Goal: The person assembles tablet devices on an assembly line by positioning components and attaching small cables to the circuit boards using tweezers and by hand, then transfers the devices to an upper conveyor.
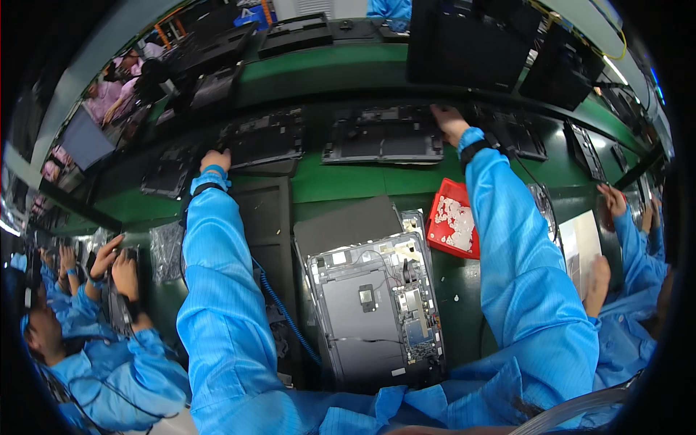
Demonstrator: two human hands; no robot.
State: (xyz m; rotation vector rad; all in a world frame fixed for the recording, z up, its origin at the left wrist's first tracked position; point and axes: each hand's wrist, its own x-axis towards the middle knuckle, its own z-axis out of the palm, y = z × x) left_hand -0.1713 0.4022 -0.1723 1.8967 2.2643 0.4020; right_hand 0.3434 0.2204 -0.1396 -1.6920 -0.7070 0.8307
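Both my arms, in blue sleeves with black wrist straps, stretch forward to the far shelf. My left hand (pixel 215 161) closes at the left end of an opened dark device (pixel 264 139), its fingertips partly hidden. To the right lies a second opened device (pixel 384 141), with a dark lower part and a row of parts along its top. My right hand (pixel 451 125), slightly blurred, grips this one by its right edge. Close to me, between my forearms, an opened tablet (pixel 362 304) shows its grey battery area, circuit board and thin cables. It rests partly over a dark grey sheet (pixel 348 217).
A red tray (pixel 444 243) of small white pieces stands beside my right forearm. Under my left arm are a black tray (pixel 279 192) and a coiled blue cord (pixel 279 301). More dark devices (pixel 170 170) line the shelf. Co-workers' hands (pixel 123 272) work at both sides.
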